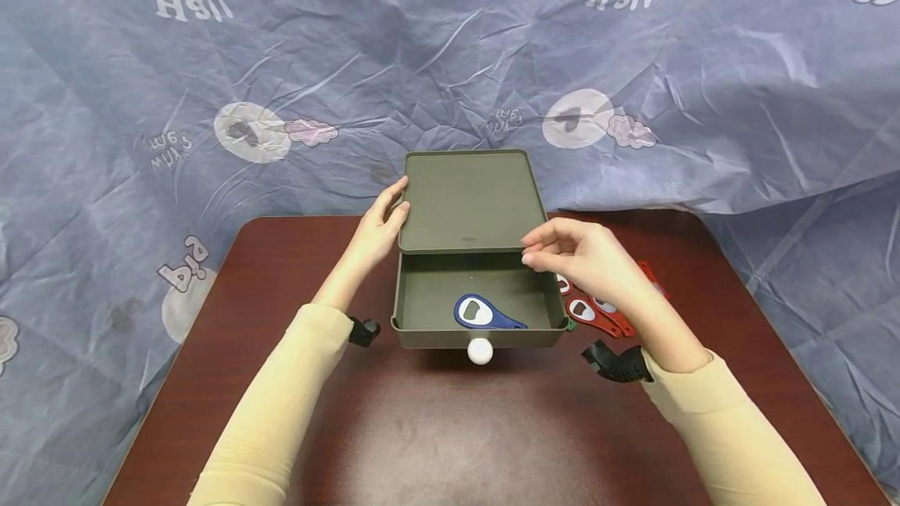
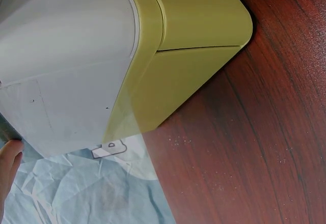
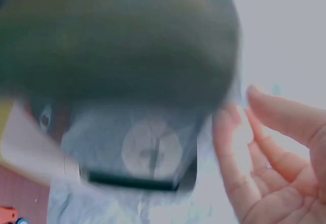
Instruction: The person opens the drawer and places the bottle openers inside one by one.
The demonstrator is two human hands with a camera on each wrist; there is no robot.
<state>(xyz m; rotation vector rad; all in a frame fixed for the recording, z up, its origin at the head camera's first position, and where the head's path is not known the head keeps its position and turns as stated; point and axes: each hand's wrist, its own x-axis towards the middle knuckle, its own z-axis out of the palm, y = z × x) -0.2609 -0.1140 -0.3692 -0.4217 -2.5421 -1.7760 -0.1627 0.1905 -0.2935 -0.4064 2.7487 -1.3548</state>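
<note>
An olive-green storage box [image 1: 471,201] stands on the table with its front drawer [image 1: 411,299] pulled out. A blue bottle opener [image 1: 485,312] with a white face lies in the drawer near the white round knob [image 1: 480,351]. My left hand [image 1: 373,233] rests against the left side of the box, thumb and fingers fairly straight. In the left wrist view only some fingers [image 2: 9,165] show at the left edge. My right hand [image 1: 580,248] is at the box's front right corner, over the drawer's rear right edge, its fingers loosely bent and holding nothing.
Several red bottle openers [image 1: 594,317] lie on the brown table [image 1: 309,256] right of the box, partly hidden by my right arm. Something green [image 1: 571,325] peeks out beside the drawer. A blue-grey printed cloth [image 1: 337,84] hangs behind the table.
</note>
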